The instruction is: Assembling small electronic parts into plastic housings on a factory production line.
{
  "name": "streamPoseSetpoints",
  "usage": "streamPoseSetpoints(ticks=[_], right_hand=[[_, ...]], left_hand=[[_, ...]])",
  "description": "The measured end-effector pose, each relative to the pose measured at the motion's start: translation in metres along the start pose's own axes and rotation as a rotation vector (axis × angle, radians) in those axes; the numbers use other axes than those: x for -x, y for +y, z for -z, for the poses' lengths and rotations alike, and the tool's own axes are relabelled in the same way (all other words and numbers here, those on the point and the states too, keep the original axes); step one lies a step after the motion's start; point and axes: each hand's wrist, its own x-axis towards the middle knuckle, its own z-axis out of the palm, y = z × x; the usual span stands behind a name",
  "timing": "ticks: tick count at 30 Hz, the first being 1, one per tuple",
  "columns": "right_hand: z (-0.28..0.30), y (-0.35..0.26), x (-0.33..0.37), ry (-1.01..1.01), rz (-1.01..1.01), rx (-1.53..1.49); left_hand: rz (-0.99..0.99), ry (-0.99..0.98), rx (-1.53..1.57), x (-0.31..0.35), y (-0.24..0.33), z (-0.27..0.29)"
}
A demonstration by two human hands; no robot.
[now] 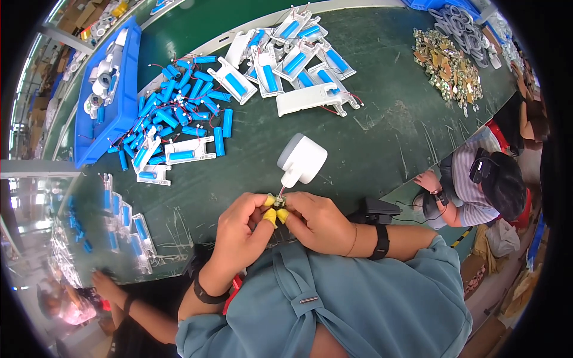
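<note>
Both hands meet at the table's near side, fingertips pinched together. My left hand [242, 230], with yellow finger covers on its tips, is closed on a small circuit board [279, 203]. From the other side my right hand [321, 224] also grips this board, a yellow cover on at least one of its tips. Thin wires run up from the board to a white plastic housing [307, 160] with a rounded grey-rimmed head and a short neck. This housing lies on the green table [358, 161] just beyond my fingers. The fingertips partly hide the board.
Blue cylindrical batteries [179, 98] with wires are heaped at left, beside a blue bin [107, 119] of white parts. White casings holding batteries [292, 59] lie at the far middle. Small circuit boards [447, 65] and grey rings [459, 30] sit far right. Co-workers [501, 185] flank me.
</note>
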Motion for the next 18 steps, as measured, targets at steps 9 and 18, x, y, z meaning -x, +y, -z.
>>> streamPoseSetpoints(ticks=[9, 18], right_hand=[[0.001, -0.001, 0.002, -0.026, -0.022, 0.018], [-0.002, 0.000, 0.003, -0.029, -0.006, 0.070]], left_hand=[[-0.118, 0.034, -0.205, 0.000, -0.002, -0.008], [-0.079, 0.127, -0.263, -0.001, 0.004, -0.017]])
